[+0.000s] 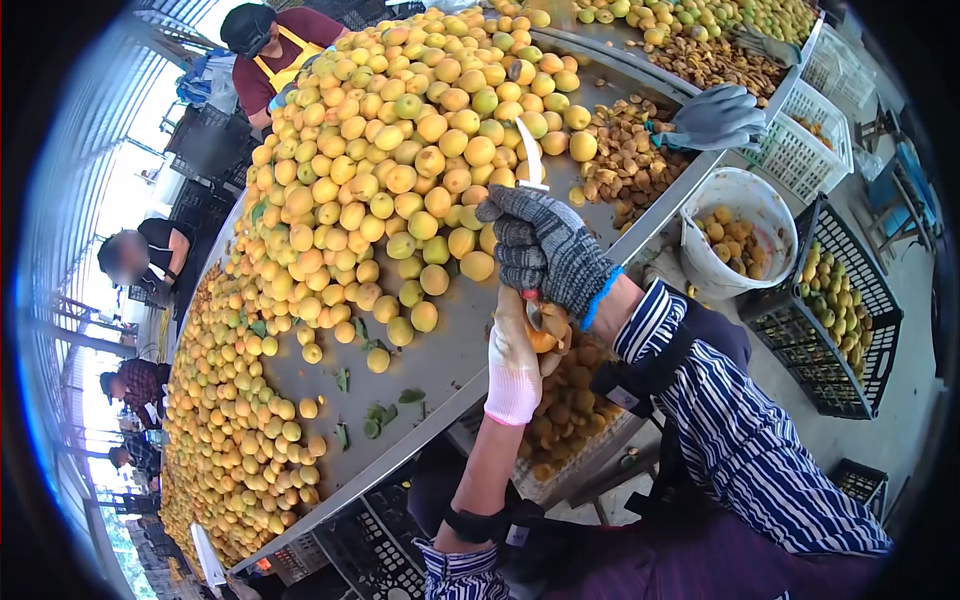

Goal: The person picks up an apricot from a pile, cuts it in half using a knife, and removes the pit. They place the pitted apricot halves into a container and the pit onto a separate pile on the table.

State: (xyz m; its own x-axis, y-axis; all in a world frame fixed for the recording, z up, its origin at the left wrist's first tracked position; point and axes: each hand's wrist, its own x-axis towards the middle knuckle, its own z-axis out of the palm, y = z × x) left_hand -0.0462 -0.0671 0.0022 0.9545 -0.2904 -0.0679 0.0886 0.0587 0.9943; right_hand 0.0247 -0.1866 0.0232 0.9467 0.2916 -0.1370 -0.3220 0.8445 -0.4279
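My right hand (545, 245), in a grey knit glove with a blue cuff, is closed round a knife. The knife's curved pale blade (530, 152) points up and away over the heap, while a red bit and a small metal piece (535, 315) show below the fist. My left hand (513, 355), in a white glove with a pink cuff, is closed on an orange apricot (547, 340) just beneath. Both hands are close together above the table's near edge. Ahead of them spreads a large heap of yellow-orange apricots (400, 180) on the metal table (450, 345).
Apricot halves (630, 155) lie piled by a grey glove (715, 118). Below my hands is a container of apricots (565, 425). At right stand a white bucket (695, 265), a black crate (820, 385) and a pale crate (800, 165). Several people work along the far side.
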